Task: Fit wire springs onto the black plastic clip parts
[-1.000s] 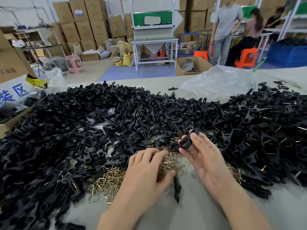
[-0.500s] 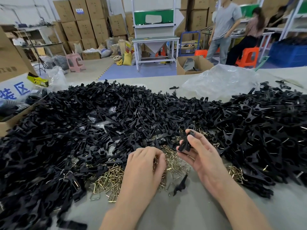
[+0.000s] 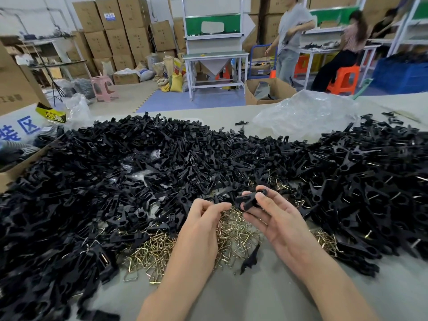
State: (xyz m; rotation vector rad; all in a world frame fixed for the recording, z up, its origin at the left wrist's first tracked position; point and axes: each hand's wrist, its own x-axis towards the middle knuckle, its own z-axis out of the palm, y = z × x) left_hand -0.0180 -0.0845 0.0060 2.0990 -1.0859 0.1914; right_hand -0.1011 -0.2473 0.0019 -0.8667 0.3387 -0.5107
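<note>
While a black clip part [image 3: 251, 201] is held in the grip of the right hand [image 3: 278, 225] over the wire springs [image 3: 236, 232] on the worktop [image 3: 254, 297], one spring is apparently being sought by the left hand [image 3: 201, 223], its grip's contents untellable, for hooking on next

Large blue characters "装区" stand on the white panel of a brown cardboard box [image 3: 20, 130] at the left edge, while the lettering on the yellow-and-black strip [image 3: 52, 115] beside it is too blurred to read.
</note>
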